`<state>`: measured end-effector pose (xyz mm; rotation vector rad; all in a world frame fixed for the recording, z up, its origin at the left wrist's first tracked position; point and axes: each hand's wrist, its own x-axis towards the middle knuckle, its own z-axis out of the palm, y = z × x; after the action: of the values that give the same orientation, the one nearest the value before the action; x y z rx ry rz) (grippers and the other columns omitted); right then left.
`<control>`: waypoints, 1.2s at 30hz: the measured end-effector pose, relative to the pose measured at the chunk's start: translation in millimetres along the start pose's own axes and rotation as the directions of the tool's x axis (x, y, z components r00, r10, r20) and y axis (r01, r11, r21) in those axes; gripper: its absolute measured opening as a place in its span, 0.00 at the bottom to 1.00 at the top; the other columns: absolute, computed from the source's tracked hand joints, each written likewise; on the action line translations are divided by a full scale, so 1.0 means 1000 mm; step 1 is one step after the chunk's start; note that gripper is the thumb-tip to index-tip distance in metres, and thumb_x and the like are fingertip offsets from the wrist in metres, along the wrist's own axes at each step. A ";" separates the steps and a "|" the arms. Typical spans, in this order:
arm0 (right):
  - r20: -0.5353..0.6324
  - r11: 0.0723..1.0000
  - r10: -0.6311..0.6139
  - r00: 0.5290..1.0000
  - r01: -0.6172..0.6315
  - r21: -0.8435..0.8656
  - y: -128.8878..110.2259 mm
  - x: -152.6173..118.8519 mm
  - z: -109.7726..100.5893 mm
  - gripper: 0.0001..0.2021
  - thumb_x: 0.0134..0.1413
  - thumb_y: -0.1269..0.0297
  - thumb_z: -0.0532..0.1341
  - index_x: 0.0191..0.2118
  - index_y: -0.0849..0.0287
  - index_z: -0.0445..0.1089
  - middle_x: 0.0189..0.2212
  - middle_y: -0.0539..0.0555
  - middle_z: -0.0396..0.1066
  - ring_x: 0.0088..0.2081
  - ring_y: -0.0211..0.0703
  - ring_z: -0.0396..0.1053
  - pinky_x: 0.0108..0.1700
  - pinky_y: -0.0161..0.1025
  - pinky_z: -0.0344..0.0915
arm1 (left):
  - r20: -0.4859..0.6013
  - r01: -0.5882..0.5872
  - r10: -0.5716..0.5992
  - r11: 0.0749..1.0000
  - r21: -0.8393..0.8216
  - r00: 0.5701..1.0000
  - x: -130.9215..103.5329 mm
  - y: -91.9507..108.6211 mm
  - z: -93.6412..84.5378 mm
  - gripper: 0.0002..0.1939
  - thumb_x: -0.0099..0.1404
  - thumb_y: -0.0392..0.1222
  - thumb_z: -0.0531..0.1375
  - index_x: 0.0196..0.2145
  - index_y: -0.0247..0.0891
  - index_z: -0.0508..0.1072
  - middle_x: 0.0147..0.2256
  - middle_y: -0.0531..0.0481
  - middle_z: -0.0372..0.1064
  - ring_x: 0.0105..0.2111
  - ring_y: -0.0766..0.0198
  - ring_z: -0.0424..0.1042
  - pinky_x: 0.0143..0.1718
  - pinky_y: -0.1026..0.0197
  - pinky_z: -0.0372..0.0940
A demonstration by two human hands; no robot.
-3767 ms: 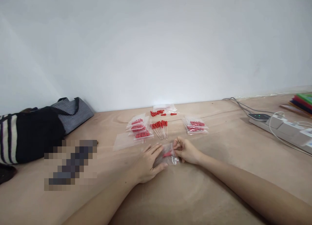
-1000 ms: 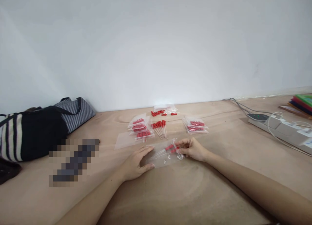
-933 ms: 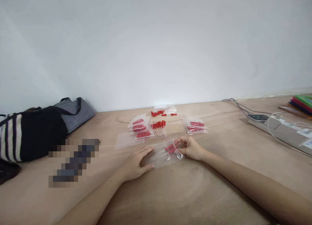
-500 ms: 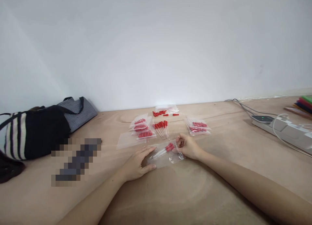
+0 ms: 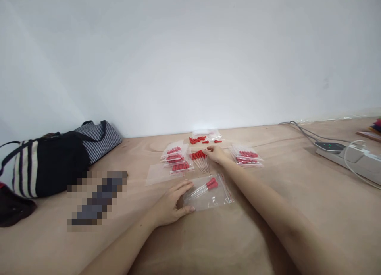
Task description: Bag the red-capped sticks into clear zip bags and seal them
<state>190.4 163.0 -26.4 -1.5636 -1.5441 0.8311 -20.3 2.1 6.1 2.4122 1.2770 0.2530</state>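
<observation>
Pressing flat on the plywood table [image 5: 268,243], the left hand [image 5: 171,203] pins the crinkly clear zip bag [image 5: 208,193] holding red-bulbed droppers. The right hand [image 5: 214,153], fingers loosely curled, touches the loose red-capped droppers [image 5: 200,160] beyond; its grip cannot be told.

Light's pretty soft and even in here, bright enough, with only faint shadows under the left hand [image 5: 171,203] on the table [image 5: 268,243]. The wall [image 5: 190,60] looks washed out, bluish on the left. Edges bend fisheye-style, far stuff goes soft, and one patch is pixelated [image 5: 97,199].
</observation>
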 end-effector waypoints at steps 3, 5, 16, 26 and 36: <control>-0.041 1.000 0.023 0.999 -0.023 0.002 -0.003 0.009 0.012 0.13 0.38 0.61 0.61 0.33 0.63 0.70 0.36 0.57 0.70 0.38 0.45 0.67 0.42 0.38 0.59 | 0.005 0.001 -0.001 1.000 -0.011 1.000 -0.001 -0.001 0.000 0.30 0.58 0.51 0.55 0.55 0.39 0.54 0.57 0.46 0.48 0.56 0.56 0.48 0.55 0.52 0.48; -0.054 0.999 0.046 0.997 -0.045 0.028 -0.004 0.012 0.016 0.09 0.37 0.64 0.61 0.29 0.62 0.70 0.31 0.55 0.71 0.34 0.43 0.67 0.37 0.36 0.61 | 0.012 -0.005 0.005 1.000 -0.018 1.000 -0.001 -0.002 0.001 0.30 0.58 0.52 0.55 0.55 0.39 0.54 0.57 0.46 0.48 0.57 0.56 0.47 0.55 0.52 0.48; -0.112 0.925 0.045 0.993 0.001 0.381 -0.003 -0.015 -0.015 0.08 0.45 0.63 0.55 0.21 0.60 0.61 0.16 0.47 0.63 0.18 0.31 0.60 0.21 0.29 0.58 | 0.000 -0.025 0.025 0.999 -0.027 1.000 0.000 -0.004 0.001 0.30 0.58 0.52 0.55 0.55 0.41 0.54 0.57 0.46 0.48 0.56 0.56 0.49 0.55 0.51 0.48; -0.268 0.813 0.060 0.961 0.109 0.571 0.049 -0.107 -0.093 0.17 0.39 0.50 0.60 0.29 0.58 0.59 0.20 0.47 0.63 0.20 0.32 0.60 0.22 0.32 0.59 | -0.016 -0.026 0.026 1.000 -0.015 1.000 0.001 -0.005 0.002 0.30 0.57 0.54 0.54 0.55 0.41 0.55 0.57 0.46 0.50 0.56 0.54 0.49 0.55 0.50 0.48; -0.128 0.775 0.079 0.989 0.020 0.631 0.039 -0.121 -0.072 0.17 0.37 0.50 0.61 0.27 0.58 0.59 0.21 0.48 0.65 0.21 0.32 0.63 0.25 0.33 0.62 | -0.004 -0.008 0.008 1.000 0.005 1.000 0.003 -0.005 0.001 0.31 0.57 0.54 0.54 0.55 0.39 0.54 0.57 0.45 0.49 0.56 0.54 0.48 0.55 0.50 0.48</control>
<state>265.4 38.4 -33.1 -1.1120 -0.9754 1.0869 -21.9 6.3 3.3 2.4228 1.2718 0.2575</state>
